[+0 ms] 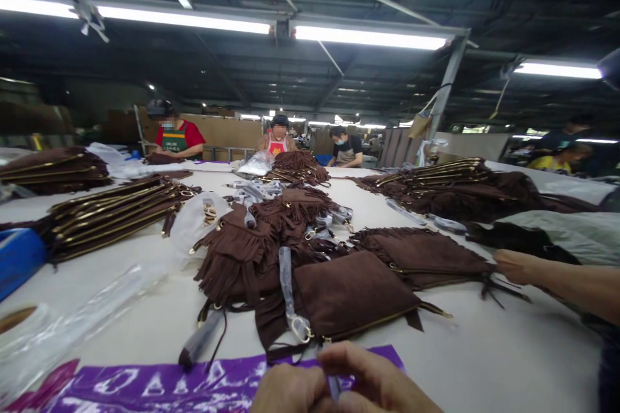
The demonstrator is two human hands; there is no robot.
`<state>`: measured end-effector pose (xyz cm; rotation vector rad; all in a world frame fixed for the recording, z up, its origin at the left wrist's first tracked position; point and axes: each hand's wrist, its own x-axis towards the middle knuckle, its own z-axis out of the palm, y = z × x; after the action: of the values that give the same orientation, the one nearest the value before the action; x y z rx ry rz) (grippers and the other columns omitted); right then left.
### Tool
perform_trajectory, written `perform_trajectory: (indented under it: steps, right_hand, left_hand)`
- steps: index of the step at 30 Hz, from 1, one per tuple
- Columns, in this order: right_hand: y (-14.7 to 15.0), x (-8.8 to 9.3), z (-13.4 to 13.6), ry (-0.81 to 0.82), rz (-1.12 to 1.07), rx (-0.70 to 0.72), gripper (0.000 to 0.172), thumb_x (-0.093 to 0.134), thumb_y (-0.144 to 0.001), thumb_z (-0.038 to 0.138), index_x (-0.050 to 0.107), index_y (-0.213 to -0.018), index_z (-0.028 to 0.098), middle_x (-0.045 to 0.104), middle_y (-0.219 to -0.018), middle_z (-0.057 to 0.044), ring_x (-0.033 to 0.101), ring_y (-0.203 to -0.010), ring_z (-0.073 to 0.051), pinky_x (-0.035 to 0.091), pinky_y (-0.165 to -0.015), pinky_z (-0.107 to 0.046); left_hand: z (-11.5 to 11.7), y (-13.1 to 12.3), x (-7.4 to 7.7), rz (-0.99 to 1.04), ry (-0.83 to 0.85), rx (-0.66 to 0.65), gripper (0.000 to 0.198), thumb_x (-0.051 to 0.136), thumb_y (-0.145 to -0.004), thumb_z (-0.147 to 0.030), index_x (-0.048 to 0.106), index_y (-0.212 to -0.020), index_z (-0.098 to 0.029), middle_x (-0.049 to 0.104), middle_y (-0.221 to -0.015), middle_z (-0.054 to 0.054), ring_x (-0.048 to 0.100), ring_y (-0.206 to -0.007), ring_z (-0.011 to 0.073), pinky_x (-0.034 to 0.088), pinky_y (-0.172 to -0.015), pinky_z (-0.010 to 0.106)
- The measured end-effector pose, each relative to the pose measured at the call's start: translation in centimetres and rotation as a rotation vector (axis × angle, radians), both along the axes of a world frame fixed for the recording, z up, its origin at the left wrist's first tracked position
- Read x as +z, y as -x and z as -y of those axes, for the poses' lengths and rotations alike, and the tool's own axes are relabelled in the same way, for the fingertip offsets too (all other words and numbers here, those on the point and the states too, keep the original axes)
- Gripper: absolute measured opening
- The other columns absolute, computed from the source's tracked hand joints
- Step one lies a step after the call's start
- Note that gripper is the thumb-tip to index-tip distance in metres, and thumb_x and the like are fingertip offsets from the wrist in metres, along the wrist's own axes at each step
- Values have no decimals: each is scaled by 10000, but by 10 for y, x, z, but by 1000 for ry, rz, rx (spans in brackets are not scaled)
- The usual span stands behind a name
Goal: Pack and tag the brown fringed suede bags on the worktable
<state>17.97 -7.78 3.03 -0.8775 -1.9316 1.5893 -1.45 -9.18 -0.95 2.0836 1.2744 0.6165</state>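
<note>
At the bottom centre, my left hand [289,388] and my right hand [375,379] are close together with fingers curled. Between them shows a short piece of plastic-wrapped strap [334,387], mostly hidden by the fingers. Just beyond lies a flat brown suede-like bag [351,290] with a gold zip, its near corner and metal clasp right by my fingertips. Another wrapped strap [287,277] with a gold ring rests at the bag's left side. Under and in front of the bag is a shiny purple plastic sheet [159,384].
Fringed brown bags [237,248] pile up mid-table; zipped bags [116,213] are stacked left and more bags [450,187] right. A blue bin [19,261] and clear plastic [92,310] lie left. A co-worker's hand [518,266] reaches in from the right. Several people work beyond.
</note>
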Motion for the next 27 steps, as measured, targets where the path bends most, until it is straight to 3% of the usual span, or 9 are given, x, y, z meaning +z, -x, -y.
perform_trajectory:
  steps: [2,4,7,9,13,16,19,23,27]
  right_hand:
    - [15,-8,0,191,-156,115,495,660,-789,511,566,-1197,248,658,-1020,-47,615,-990,-236,452,-847,-306]
    - [25,-16,-4,226,-191,132,459,660,-769,514,591,-1110,214,636,-873,-16,610,-822,-192,449,-752,-274]
    - [27,-19,-14,72,-22,31,225,592,-792,374,616,-906,182,590,-749,10,548,-692,-154,422,-670,-251]
    - [23,-15,-22,-98,131,-48,141,527,-815,306,589,-781,184,578,-693,14,542,-669,-153,409,-644,-247]
    - [12,-5,-36,-335,328,-130,213,470,-873,242,570,-690,195,613,-644,22,574,-636,-142,394,-619,-231]
    - [5,-2,-45,-432,424,-137,212,526,-886,235,623,-702,190,646,-675,16,597,-658,-141,390,-619,-225]
    - [2,-2,-54,-625,551,-98,198,549,-906,214,671,-752,186,643,-763,-9,609,-729,-150,393,-655,-231]
    - [9,0,-68,-860,793,10,209,529,-891,110,662,-746,182,593,-822,-24,580,-733,-156,364,-609,-250]
    - [21,5,-80,-873,800,131,257,466,-885,14,655,-834,179,611,-846,-20,581,-747,-146,378,-624,-241]
  left_hand:
    - [-5,0,10,-36,-29,-8,112,542,-766,-188,601,-671,-200,590,-647,-12,521,-598,139,289,-541,225]
    - [-10,3,21,2,-23,-49,122,524,-717,-106,576,-649,-193,568,-633,-36,504,-590,114,304,-559,207]
    - [-19,12,36,118,102,-96,163,489,-726,-79,535,-603,-176,475,-576,-61,448,-563,87,311,-555,181]
    - [-28,19,39,159,126,-81,171,479,-786,-124,560,-643,-173,491,-601,-51,459,-590,95,338,-570,183]
    - [-51,26,29,-29,-222,-73,147,545,-768,-148,605,-893,-195,633,-916,18,535,-904,180,409,-812,276]
    - [-64,23,16,-295,-365,-157,159,599,-728,-172,564,-880,-201,624,-957,41,515,-951,222,399,-894,369]
    - [-70,18,5,-425,-429,-147,83,594,-748,-206,539,-809,-194,603,-910,49,507,-912,227,380,-952,427]
    - [-73,18,-1,-401,-434,-116,71,583,-734,-181,544,-793,-193,603,-916,42,515,-936,219,293,-1070,472]
    - [-75,26,0,-357,-371,-131,108,552,-733,-129,543,-819,-194,621,-911,30,537,-933,201,266,-1106,481]
